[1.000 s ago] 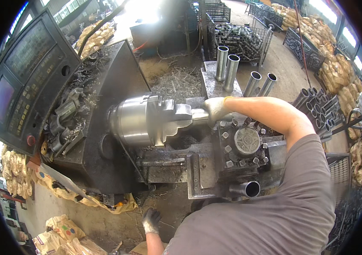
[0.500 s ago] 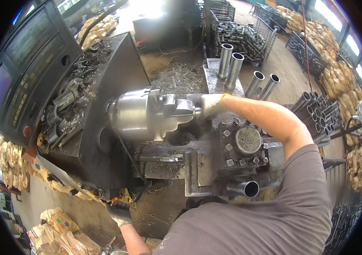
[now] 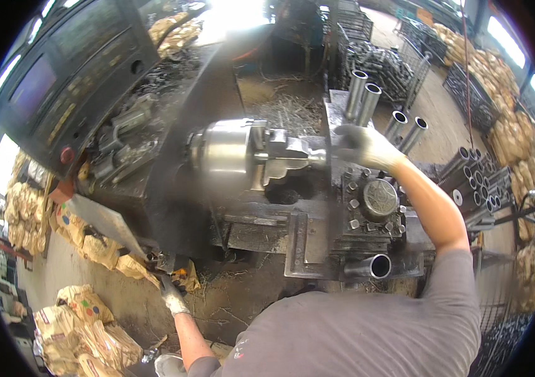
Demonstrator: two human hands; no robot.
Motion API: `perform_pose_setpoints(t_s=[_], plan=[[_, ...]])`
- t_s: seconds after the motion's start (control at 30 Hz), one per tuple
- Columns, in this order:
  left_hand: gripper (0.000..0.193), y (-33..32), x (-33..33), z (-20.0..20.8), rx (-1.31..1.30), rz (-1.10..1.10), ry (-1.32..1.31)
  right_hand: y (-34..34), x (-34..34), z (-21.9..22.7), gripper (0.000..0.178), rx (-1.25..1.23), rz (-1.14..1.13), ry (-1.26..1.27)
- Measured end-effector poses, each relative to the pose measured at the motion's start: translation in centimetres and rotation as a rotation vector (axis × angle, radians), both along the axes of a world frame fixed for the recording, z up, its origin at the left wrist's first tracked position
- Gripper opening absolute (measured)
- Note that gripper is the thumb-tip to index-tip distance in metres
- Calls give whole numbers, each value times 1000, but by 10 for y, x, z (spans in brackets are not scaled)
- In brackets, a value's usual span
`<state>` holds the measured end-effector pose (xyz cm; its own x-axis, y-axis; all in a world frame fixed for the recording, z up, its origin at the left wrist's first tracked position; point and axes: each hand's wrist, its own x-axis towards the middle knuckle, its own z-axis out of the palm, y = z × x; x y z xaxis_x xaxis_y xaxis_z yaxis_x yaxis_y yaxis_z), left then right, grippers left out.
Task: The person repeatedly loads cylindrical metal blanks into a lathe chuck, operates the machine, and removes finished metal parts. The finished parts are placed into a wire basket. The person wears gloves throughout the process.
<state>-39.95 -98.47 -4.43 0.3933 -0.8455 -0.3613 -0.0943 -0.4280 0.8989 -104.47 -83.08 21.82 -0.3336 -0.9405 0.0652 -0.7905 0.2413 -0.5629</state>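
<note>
A shiny metal chuck [image 3: 226, 147] on the lathe grips a short metal workpiece [image 3: 318, 157] in its stepped jaws. Just right of the workpiece's end, my right hand [image 3: 368, 147] in a pale work glove with darkened fingers reaches left, its fingers somewhat apart and slightly blurred. Nothing shows in its grasp. Low on the left, my gloved left hand [image 3: 173, 296] is beside the machine's lower front, near a yellow-and-dark rag or bag [image 3: 186, 276]. Its fingers are dark and hard to make out. A tool post [image 3: 380, 200] ringed with bolts stands below my right forearm.
Metal tubes [image 3: 368, 105] stand upright behind my right hand, and more tubes [image 3: 475, 182] are stacked at right. Another tube [image 3: 379, 266] lies by the tool post. Metal shavings [image 3: 292, 110] lie behind the chuck. A control panel [image 3: 54, 94] rises at left; paper sacks [image 3: 85, 327] sit below it.
My right hand has come off the workpiece's end and moved slightly right, its fingers loosening. My left hand stays low by the machine. The whole view has shifted a little.
</note>
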Motion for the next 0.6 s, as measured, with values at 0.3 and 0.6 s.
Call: perform_pose_setpoints(t_s=[0.3, 0.6], plan=[[42, -64, -115, 320, -1354, -381, -1065, 204, 94, -15, 34, -646, -503, -445], [72, -261, -147, 363, -680, -513, -1337, 294, 168, -46, 30, -531, -725, -375]])
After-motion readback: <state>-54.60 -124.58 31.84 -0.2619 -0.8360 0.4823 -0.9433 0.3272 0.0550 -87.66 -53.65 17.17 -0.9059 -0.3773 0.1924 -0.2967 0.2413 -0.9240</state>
